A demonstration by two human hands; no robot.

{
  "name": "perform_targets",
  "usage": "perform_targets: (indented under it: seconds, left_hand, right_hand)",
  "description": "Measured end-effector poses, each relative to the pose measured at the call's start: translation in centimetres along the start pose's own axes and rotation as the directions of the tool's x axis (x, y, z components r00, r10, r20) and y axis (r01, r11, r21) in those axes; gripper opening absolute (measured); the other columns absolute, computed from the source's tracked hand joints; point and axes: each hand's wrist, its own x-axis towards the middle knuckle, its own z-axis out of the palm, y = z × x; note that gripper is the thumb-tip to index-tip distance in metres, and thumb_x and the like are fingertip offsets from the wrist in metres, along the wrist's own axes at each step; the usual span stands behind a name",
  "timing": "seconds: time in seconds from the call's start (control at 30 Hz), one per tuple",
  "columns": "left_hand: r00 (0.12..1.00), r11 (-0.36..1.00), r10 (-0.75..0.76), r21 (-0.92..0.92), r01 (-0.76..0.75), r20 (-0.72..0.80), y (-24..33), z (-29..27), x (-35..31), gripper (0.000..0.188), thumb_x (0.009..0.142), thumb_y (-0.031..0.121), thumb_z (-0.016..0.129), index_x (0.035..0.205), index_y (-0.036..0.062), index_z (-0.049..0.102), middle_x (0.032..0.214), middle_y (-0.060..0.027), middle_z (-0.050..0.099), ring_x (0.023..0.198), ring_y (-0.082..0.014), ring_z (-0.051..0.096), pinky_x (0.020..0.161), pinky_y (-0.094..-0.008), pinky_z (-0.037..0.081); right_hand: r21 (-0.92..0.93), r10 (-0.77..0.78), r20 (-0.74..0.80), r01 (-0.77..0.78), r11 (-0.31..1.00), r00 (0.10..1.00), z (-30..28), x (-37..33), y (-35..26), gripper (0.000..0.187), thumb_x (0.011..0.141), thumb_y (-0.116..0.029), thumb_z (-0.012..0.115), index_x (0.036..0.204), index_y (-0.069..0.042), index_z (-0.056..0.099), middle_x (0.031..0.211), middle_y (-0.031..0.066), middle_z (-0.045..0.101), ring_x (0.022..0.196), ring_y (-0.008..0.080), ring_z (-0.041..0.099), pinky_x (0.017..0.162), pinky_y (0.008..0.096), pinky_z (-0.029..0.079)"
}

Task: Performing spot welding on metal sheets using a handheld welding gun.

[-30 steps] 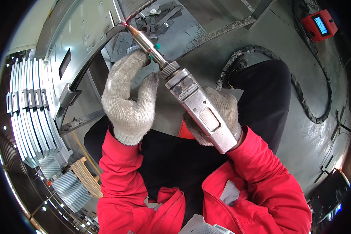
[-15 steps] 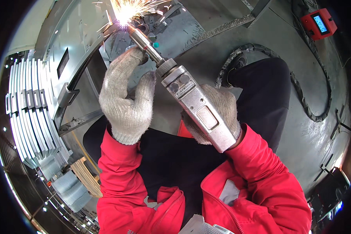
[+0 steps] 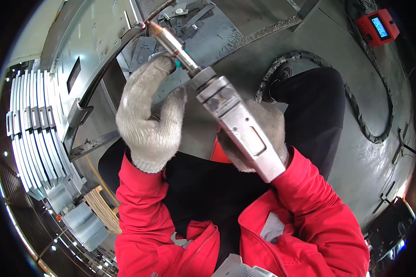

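Observation:
A silver handheld welding torch [image 3: 242, 124] slants up and left, its copper tip [image 3: 156, 27] beside the corner of a large grey sheet-metal panel [image 3: 97, 41]. A small pinkish glow shows on the panel's corner. My right hand [image 3: 268, 124], in a knitted glove, is wrapped round the torch from behind, so most of its fingers are hidden. My left hand [image 3: 145, 111], also gloved, curves in a C shape with thumb and fingers apart. Its fingertips are close beside the torch's nozzle tube [image 3: 182, 57]; whether they touch it I cannot tell.
Small metal pieces [image 3: 189, 21] lie on a grey plate [image 3: 217, 37] beyond the torch. A wrapped hose [image 3: 351, 101] loops over the floor at right, below a red box with a lit display [image 3: 378, 28]. Stacked metal panels [image 3: 34, 124] stand at left.
The bright sparks and white flare at the tip have gone. The torch has shifted slightly right and down, its tip now a little off the panel corner. My left hand has barely moved.

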Motion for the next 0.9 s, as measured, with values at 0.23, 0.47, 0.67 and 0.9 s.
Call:
perform_targets:
  seconds: [0.23,0.47,0.67,0.9]
  left_hand:
    - [0.952,0.902,0.306,0.314,-0.297,0.021,-1.8,-3.4,1.7,0.05,0.096,0.002,0.074,0.144,-0.0012,0.062,0.139,-0.0208,0.069,0.132,-0.0347,0.066,0.116,-0.0466,0.051]
    - [0.994,0.811,0.055,0.585,0.011,-0.095,-1.5,-2.8,2.0,0.064,0.082,0.004,0.078,0.144,-0.001,0.064,0.144,-0.0223,0.065,0.135,-0.0381,0.06,0.115,-0.047,0.048]
    - [0.993,0.791,0.009,0.608,0.067,-0.121,-1.2,-3.3,2.1,0.063,0.08,0.002,0.08,0.141,0.0033,0.064,0.137,-0.0185,0.065,0.123,-0.0326,0.063,0.107,-0.044,0.05]
    - [0.98,0.835,0.038,0.545,0.077,-0.195,-3.1,-2.5,2.0,0.063,0.072,0.005,0.081,0.134,0.0049,0.068,0.125,-0.015,0.06,0.106,-0.029,0.06,0.092,-0.041,0.052]
  right_hand:
    - [0.085,0.145,0.034,-0.147,0.985,0.989,-2.1,0.9,-0.5,0.047,0.077,-0.031,0.082,0.112,-0.004,0.067,0.085,0.0098,0.068,0.064,0.033,0.062,0.061,0.0391,0.051]
    - [-0.109,0.201,0.107,-0.19,0.976,0.974,-2.6,2.1,-0.8,0.055,0.082,-0.026,0.077,0.127,0.003,0.062,0.092,0.0142,0.071,0.067,0.0324,0.065,0.063,0.0383,0.054]
    - [-0.326,0.191,0.215,-0.114,0.939,0.958,-2.7,2.6,-1.2,0.063,0.087,-0.021,0.072,0.139,0.01,0.057,0.097,0.018,0.074,0.069,0.0319,0.068,0.064,0.0376,0.057]
    - [-0.297,0.231,0.177,-0.172,0.939,0.957,-2.5,3.1,-1.3,0.059,0.082,-0.009,0.076,0.137,0.008,0.063,0.096,0.0109,0.074,0.07,0.0266,0.065,0.068,0.036,0.054]
